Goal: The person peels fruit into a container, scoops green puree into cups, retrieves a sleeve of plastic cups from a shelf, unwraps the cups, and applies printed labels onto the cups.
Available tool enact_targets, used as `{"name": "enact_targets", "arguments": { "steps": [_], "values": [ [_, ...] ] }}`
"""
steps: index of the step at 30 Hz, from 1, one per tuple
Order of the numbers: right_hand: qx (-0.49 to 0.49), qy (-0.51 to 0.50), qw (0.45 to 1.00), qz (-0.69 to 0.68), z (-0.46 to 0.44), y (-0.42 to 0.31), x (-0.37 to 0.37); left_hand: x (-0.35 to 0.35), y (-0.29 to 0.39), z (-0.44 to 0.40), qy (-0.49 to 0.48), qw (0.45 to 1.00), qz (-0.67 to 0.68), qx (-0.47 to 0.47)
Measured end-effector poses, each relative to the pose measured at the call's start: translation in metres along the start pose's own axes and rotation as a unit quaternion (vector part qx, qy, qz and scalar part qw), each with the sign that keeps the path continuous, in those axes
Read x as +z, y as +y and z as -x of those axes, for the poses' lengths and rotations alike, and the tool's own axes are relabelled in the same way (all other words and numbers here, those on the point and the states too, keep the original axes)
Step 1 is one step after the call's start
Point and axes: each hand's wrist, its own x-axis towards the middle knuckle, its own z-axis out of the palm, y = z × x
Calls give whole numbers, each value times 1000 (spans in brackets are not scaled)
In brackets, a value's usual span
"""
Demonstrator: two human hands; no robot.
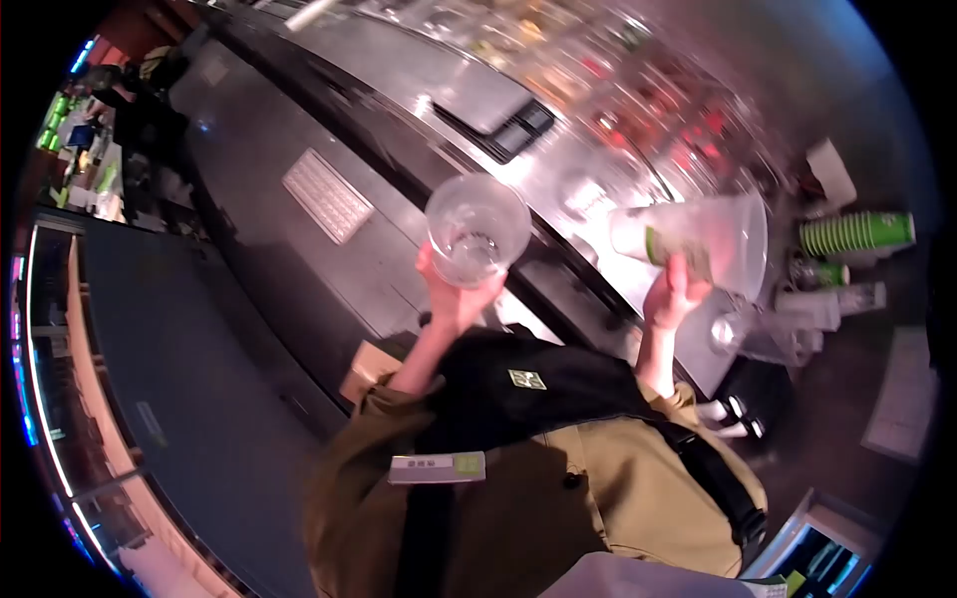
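Note:
My left hand (461, 299) is wrapped round the lower side of a clear plastic cup (505, 214). The cup tilts so that I look into its round mouth, and I cannot tell whether anything is inside. To the right, my right hand (674, 299) grips a translucent plastic container (736, 239) that lies on its side in the air, wide end to the right. A green and pale label (670, 246) shows on it near my thumb. The two vessels are apart, both above the steel counter's edge.
Several clear bins of coloured ingredients (608, 90) line the back. A black slotted tray (508, 130) sits in the steel counter. At right are stacked green cups (857, 233) and clear jugs (773, 337). A white gridded piece (327, 195) and cardboard box (371, 369) are at left.

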Motion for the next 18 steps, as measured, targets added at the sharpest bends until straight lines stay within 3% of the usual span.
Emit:
{"name": "enact_targets", "arguments": {
  "steps": [1, 3, 4, 6, 7, 9, 10, 11, 14, 18],
  "values": [
    [9, -15, 1000, 25, -8, 20, 48, -21, 18, -28, -11, 992, -117, 56],
    [26, -45, 996, 77, -22, 61, 142, -64, 2, -70, 16, 997, -38, 58],
    [105, -153, 982, 46, -29, 81, 181, -88, -5, -86, 25, 995, -74, 63],
    [112, -176, 977, -39, -25, 122, 264, -133, -12, -113, 63, 989, -121, 49],
    [93, -184, 978, 27, -22, 154, 295, -153, -14, -125, 86, 987, -134, 31],
    [194, -149, 968, -48, -14, 224, 347, -178, -14, -156, 137, 979, -95, 116],
    [182, -154, 971, 28, -15, 247, 371, -188, -16, -173, 163, 971, -70, 158],
    [170, -159, 967, 105, -19, 264, 395, -202, -20, -191, 168, 972, -81, 141],
    [156, -206, 957, 134, -42, 318, 460, -239, -39, -252, 198, 972, -83, 97],
    [125, -230, 955, 138, -91, 411, 561, -281, -83, -370, 194, 954, -198, 113]
  ]
}}
